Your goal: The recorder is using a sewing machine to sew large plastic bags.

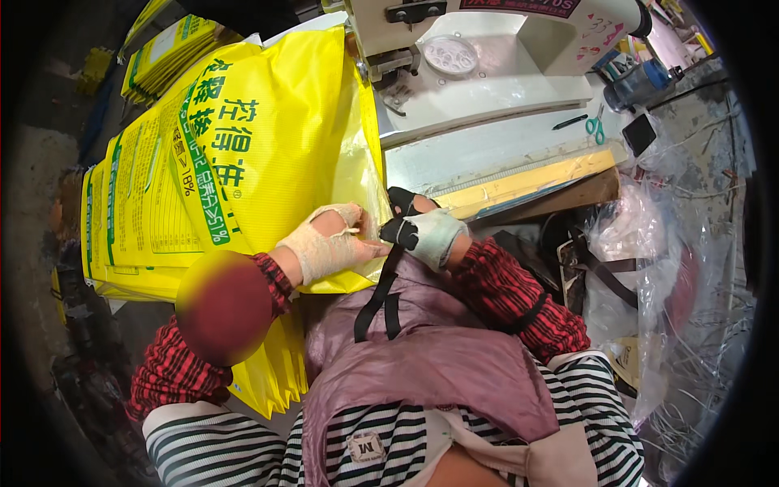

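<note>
A large yellow bag [300, 122] with green and dark print lies across the left side, its pale translucent lining showing along the right edge. My left hand [329, 243], in a cream fingerless wrap, is at this edge with its fingers closed on the bag. Right beside it, my right hand [430, 235] wears a pale fingerless glove and black finger covers. Its fingers are closed round the upper end of a black strap [375, 304], which hangs down over the mauve apron [438, 357] on my lap. The fingertips of both hands nearly meet.
A white sewing machine [560, 40] stands at the back, with a round clear dish [450, 57] of small parts on its bed. Green-handled scissors [596, 130], a black pen [570, 122] and a blue bottle [641, 84] lie right. More yellow bags [166, 57] are stacked back left; clear plastic [633, 227] hangs right.
</note>
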A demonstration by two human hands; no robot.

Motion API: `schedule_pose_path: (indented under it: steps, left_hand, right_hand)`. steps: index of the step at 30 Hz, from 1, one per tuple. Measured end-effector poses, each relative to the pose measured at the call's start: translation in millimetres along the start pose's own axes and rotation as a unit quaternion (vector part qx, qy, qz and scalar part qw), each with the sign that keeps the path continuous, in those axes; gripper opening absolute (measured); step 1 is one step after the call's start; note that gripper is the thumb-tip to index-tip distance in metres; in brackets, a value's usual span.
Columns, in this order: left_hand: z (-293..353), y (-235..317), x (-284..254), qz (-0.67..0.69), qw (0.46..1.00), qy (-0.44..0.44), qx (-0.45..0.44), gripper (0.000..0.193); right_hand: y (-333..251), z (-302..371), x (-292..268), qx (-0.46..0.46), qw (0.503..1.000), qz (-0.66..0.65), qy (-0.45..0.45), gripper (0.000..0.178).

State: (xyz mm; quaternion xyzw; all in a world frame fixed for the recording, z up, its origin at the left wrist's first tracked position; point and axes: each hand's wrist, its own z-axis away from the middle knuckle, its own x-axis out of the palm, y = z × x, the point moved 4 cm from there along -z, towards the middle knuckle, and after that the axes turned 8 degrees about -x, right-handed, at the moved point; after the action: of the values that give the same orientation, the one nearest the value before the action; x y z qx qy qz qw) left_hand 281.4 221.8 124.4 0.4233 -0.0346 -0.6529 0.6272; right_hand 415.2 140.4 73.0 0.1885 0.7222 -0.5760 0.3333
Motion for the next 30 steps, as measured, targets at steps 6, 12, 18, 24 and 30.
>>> schedule_pose_path:
  steps: [6, 12, 18, 24, 30]
  left_hand:
    - [4, 0, 12, 0.014, 0.994, -0.107, -0.021, 0.028]
    - [32, 28, 13, -0.269, 0.903, 0.123, 0.311, 0.026]
    - [37, 31, 33, -0.347, 0.909, -0.008, 0.232, 0.032]
    - [41, 50, 46, -0.412, 0.864, -0.034, 0.286, 0.019]
    - [51, 75, 45, -0.442, 0.811, 0.003, 0.383, 0.014]
  right_hand:
    - [-9, 8, -5, -0.027, 0.996, 0.07, -0.051, 0.017]
    - [-12, 8, 3, -0.028, 0.995, 0.066, 0.065, 0.021]
    - [-9, 0, 17, 0.195, 0.973, -0.122, 0.015, 0.037]
    - [-21, 4, 3, 0.199, 0.963, 0.003, -0.182, 0.033]
    - [3, 14, 9, 0.101, 0.994, 0.016, -0.037, 0.034]
